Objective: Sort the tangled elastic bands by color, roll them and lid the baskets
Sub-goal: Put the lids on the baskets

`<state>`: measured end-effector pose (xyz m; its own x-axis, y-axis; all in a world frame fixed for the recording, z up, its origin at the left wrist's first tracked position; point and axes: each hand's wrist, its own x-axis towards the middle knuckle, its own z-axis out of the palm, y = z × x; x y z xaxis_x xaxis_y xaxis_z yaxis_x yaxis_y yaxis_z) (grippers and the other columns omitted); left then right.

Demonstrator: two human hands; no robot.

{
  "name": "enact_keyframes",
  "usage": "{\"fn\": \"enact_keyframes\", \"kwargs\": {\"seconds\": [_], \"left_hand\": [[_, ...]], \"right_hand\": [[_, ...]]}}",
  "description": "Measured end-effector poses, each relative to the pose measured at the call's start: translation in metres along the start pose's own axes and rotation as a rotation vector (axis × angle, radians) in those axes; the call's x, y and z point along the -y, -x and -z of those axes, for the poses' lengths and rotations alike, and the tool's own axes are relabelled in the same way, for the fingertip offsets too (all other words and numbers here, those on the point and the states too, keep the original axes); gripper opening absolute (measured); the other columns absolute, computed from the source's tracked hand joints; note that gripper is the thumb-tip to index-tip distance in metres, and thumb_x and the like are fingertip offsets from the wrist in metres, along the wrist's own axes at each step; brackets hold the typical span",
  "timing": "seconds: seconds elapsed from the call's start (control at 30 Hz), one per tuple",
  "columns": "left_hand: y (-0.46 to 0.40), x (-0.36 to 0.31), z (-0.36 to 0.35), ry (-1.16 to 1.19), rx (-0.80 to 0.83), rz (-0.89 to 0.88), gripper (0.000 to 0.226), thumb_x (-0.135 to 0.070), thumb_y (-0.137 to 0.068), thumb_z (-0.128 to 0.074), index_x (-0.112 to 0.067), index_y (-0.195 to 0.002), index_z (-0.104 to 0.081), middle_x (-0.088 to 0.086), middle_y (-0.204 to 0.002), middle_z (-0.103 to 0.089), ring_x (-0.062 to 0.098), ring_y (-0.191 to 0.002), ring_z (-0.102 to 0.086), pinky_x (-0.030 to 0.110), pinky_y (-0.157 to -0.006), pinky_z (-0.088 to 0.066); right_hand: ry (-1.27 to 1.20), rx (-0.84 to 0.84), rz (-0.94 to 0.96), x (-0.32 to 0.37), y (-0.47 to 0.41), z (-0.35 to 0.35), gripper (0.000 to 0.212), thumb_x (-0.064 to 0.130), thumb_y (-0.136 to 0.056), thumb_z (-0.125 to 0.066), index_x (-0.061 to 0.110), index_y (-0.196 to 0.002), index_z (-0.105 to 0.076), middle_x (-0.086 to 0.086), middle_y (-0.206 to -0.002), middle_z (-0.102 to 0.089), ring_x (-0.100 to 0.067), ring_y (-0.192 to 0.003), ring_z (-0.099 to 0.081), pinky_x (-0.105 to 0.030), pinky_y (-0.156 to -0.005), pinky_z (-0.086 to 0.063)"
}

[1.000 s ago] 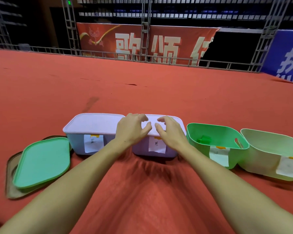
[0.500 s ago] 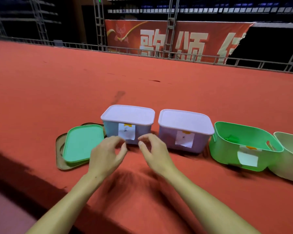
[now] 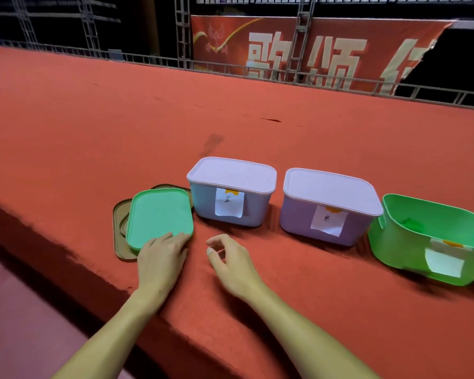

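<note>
Left hand (image 3: 162, 255) rests flat-fingered on the near edge of the green lid (image 3: 159, 216) stacked on a brown lid (image 3: 120, 236) near the table (image 3: 257, 310) edge, right hand (image 3: 230, 262) loosely curled, empty (risk: lifting drags both lids, brown one slides off; green basket (image 3: 422, 239) unlidded at right)

Open gap between lidded baskets (image 3: 231, 192) (carpet)

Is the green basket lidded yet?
No, the green basket stands open, while the green lid lies on a brown lid under the left hand.
</note>
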<state>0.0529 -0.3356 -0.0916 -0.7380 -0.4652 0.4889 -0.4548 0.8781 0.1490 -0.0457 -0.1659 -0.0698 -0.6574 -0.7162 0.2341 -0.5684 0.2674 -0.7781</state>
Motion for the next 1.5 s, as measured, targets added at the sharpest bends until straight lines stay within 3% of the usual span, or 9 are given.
{"fn": "enact_keyframes", "kwargs": {"seconds": [0.17,0.37,0.63,0.7,0.87,1.07,1.27,1.37,1.5], "left_hand": [[0.008,-0.014,-0.009,-0.009,-0.212,-0.077,0.026,-0.028,-0.085,-0.058,-0.026,-0.098,-0.080,-0.002,-0.082,-0.077,0.029,-0.082,-0.073,0.038,-0.068,-0.051],[0.015,-0.051,0.022,0.100,-0.475,-0.213,0.002,-0.023,-0.093,-0.076,-0.024,-0.092,-0.077,-0.006,-0.078,-0.073,0.027,-0.073,-0.067,0.040,-0.061,-0.047],[0.018,-0.119,0.106,0.380,-0.621,-0.145,0.020,-0.028,-0.098,-0.077,-0.022,-0.117,-0.081,-0.006,-0.090,-0.078,0.019,-0.076,-0.074,0.038,-0.053,-0.055],[0.015,-0.137,0.121,0.616,-0.568,-0.057,0.025,-0.030,-0.097,-0.078,-0.023,-0.122,-0.078,-0.006,-0.095,-0.078,0.017,-0.081,-0.076,0.045,-0.064,-0.060],[0.003,-0.188,0.142,1.111,-0.390,0.061,0.020,-0.020,-0.096,-0.081,-0.022,-0.115,-0.077,-0.010,-0.103,-0.079,0.010,-0.096,-0.076,0.045,-0.078,-0.060],[-0.011,-0.258,0.145,1.378,-0.265,0.129,0.025,-0.016,-0.101,-0.074,-0.027,-0.124,-0.078,0.000,-0.098,-0.081,0.009,-0.091,-0.072,0.020,-0.081,-0.055],[-0.049,-0.330,0.109,1.351,-0.164,0.120,0.028,-0.010,-0.103,-0.064,-0.032,-0.112,-0.078,-0.015,-0.110,-0.080,-0.001,-0.100,-0.071,0.021,-0.092,-0.056],[-0.073,-0.368,0.079,1.122,-0.094,0.027,0.037,-0.012,-0.102,-0.062,-0.015,-0.138,-0.070,-0.003,-0.129,-0.073,0.001,-0.107,-0.066,0.018,-0.100,-0.050],[-0.095,-0.420,0.049,0.997,0.053,-0.049,0.059,-0.021,-0.102,-0.066,-0.010,-0.156,-0.049,0.009,-0.152,-0.061,0.029,-0.136,-0.059,0.039,-0.111,-0.046]], "right_hand": [[0.024,-0.003,-0.038,-0.013,0.004,0.012,0.022,0.029,-0.102,-0.058,0.022,-0.121,-0.066,0.006,-0.115,-0.071,-0.009,-0.094,-0.067,-0.035,-0.096,-0.054],[-0.058,-0.010,-0.097,-0.017,0.011,0.025,0.028,0.038,-0.105,-0.059,0.022,-0.127,-0.064,0.006,-0.117,-0.071,-0.008,-0.100,-0.068,-0.032,-0.098,-0.053],[-0.221,-0.109,-0.135,-0.018,0.030,0.059,0.059,0.052,-0.108,-0.049,0.029,-0.160,-0.032,0.008,-0.151,-0.051,-0.001,-0.123,-0.059,-0.017,-0.106,-0.042],[-0.264,-0.208,-0.119,-0.020,0.039,0.074,0.069,0.057,-0.103,-0.050,0.027,-0.161,-0.030,0.008,-0.157,-0.047,0.000,-0.133,-0.054,-0.014,-0.110,-0.041],[-0.227,-0.435,-0.156,-0.047,0.075,0.124,0.079,0.060,-0.094,-0.055,0.034,-0.162,-0.024,0.006,-0.160,-0.044,-0.008,-0.147,-0.044,-0.043,-0.123,-0.039],[-0.209,-0.565,-0.214,-0.079,0.125,0.209,0.079,0.043,-0.094,-0.064,0.046,-0.161,-0.024,0.007,-0.147,-0.057,-0.011,-0.133,-0.059,-0.047,-0.115,-0.048],[0.105,-0.803,-0.238,-0.094,0.156,0.302,0.068,0.032,-0.106,-0.059,0.024,-0.166,-0.030,-0.005,-0.126,-0.044,-0.002,-0.110,-0.042,-0.013,-0.103,-0.028],[0.216,-0.856,-0.276,-0.109,0.154,0.354,0.064,0.033,-0.107,-0.055,0.023,-0.166,-0.031,-0.006,-0.120,-0.041,-0.023,-0.120,-0.047,-0.018,-0.101,-0.028],[0.301,-0.820,-0.323,-0.127,0.144,0.414,0.062,0.023,-0.108,-0.052,0.025,-0.166,-0.030,-0.011,-0.120,-0.044,-0.032,-0.121,-0.051,-0.031,-0.104,-0.036]]}}
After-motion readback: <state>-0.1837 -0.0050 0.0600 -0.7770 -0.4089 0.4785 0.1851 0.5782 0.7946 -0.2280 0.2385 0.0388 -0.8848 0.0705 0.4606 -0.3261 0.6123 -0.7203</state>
